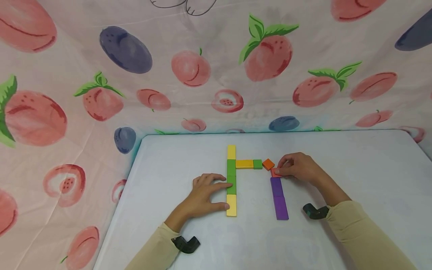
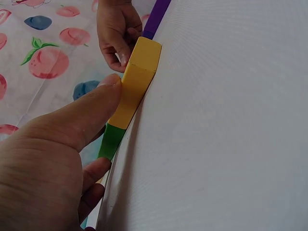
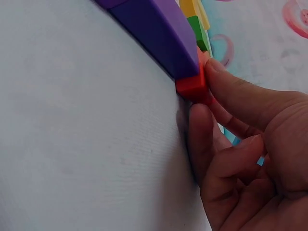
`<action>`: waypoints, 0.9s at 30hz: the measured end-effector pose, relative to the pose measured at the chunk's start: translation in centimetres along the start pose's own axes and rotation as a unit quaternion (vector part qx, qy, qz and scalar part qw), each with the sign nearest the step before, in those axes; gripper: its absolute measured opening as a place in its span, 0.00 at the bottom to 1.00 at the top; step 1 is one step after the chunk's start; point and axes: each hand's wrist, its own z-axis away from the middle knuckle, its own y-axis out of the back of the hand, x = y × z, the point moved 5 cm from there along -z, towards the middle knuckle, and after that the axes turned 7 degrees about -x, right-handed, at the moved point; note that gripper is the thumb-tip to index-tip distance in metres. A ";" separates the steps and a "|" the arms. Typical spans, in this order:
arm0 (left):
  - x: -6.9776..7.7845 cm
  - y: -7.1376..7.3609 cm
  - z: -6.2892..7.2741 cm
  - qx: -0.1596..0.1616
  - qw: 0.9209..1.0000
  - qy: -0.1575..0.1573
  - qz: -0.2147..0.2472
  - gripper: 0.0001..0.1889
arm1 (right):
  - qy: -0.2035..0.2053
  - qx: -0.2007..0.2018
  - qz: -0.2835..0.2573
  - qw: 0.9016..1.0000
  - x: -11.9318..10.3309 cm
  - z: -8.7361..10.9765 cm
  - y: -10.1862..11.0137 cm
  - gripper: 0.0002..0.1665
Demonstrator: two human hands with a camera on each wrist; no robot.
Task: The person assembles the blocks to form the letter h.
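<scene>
A red block (image 1: 275, 172) lies at the far end of two purple blocks (image 1: 281, 208) set end to end. My right hand (image 1: 298, 167) pinches this red block (image 3: 192, 89) between thumb and fingers, as the right wrist view shows. Just beyond it sits an orange block (image 1: 268, 164), turned at an angle. My left hand (image 1: 204, 195) rests along a straight column of yellow and green blocks. Its index fingertip is at a green block (image 1: 231, 185), its thumb at the near yellow block (image 1: 231, 210); the left wrist view shows the thumb against the yellow side (image 2: 132, 91).
From the column, a yellow block (image 1: 244, 164) and a small green block (image 1: 257, 164) reach right toward the orange one. Another yellow block (image 1: 231, 152) tops the column. All lie on a white table (image 1: 168, 157), with a fruit-patterned cloth (image 1: 162, 67) behind and at the left.
</scene>
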 end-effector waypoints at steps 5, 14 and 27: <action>0.0 0.0 0.0 0.000 1.000 -0.004 0.000 0.32 | -0.005 0.000 0.004 1.000 -0.1 0.0 -0.2 0.16; -0.1 -0.1 0.0 0.000 1.000 0.000 -0.001 0.32 | 0.011 0.001 0.010 1.000 -0.2 0.0 -0.4 0.16; 0.0 0.0 0.0 0.001 1.000 -0.005 -0.001 0.32 | 0.012 -0.001 0.020 1.000 -0.5 0.1 -0.4 0.17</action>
